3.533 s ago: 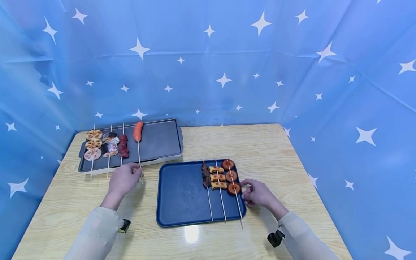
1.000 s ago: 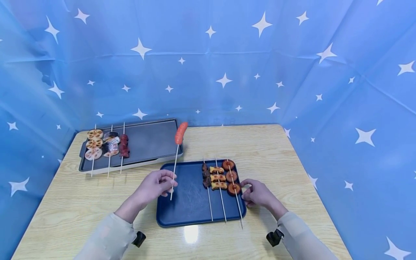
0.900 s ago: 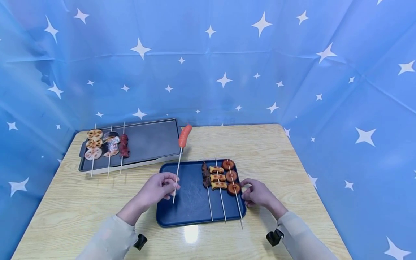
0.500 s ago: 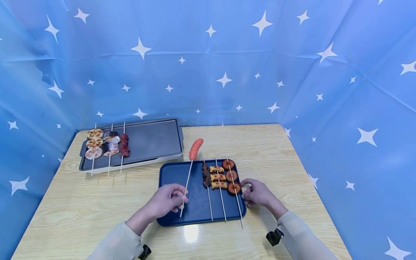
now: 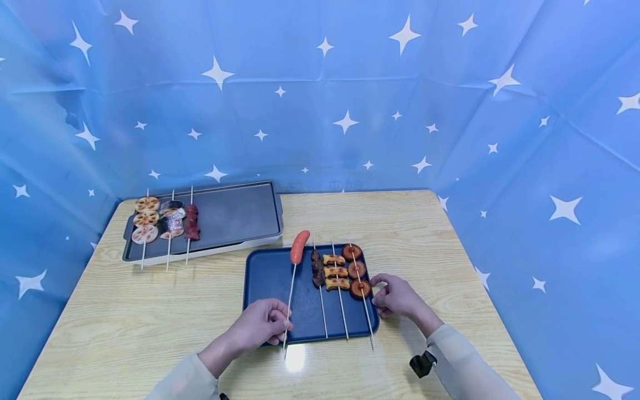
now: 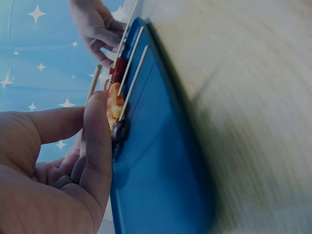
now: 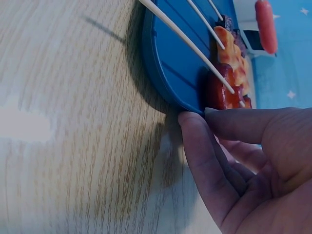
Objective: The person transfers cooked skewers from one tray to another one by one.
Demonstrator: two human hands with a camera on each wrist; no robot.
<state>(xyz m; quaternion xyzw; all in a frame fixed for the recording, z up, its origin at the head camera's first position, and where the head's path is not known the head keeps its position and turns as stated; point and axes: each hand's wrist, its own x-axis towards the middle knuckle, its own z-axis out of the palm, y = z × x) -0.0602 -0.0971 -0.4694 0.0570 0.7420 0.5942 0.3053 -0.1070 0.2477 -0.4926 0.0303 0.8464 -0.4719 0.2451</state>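
One surface (image 5: 125, 322): pale wood
Far curtain (image 5: 300, 122): blue, starred
Left fingers (image 6: 97, 139): pinching sausage stick (image 5: 292, 284)
Right fingers (image 7: 200, 146): pinching tray (image 5: 270, 283) at edge

A sausage skewer (image 5: 295, 260) is hanging in the air over the left part of a dark blue tray (image 5: 270, 280), its red sausage pointing away from the person and its pale stick running back past the near rim. Left fingers (image 6: 97, 139) are pinching that stick near its bare end. The tray, rectangular with rounded corners, is lying flat on the worktop (image 5: 410, 233), and right fingers (image 7: 200, 141) are holding its right rim.
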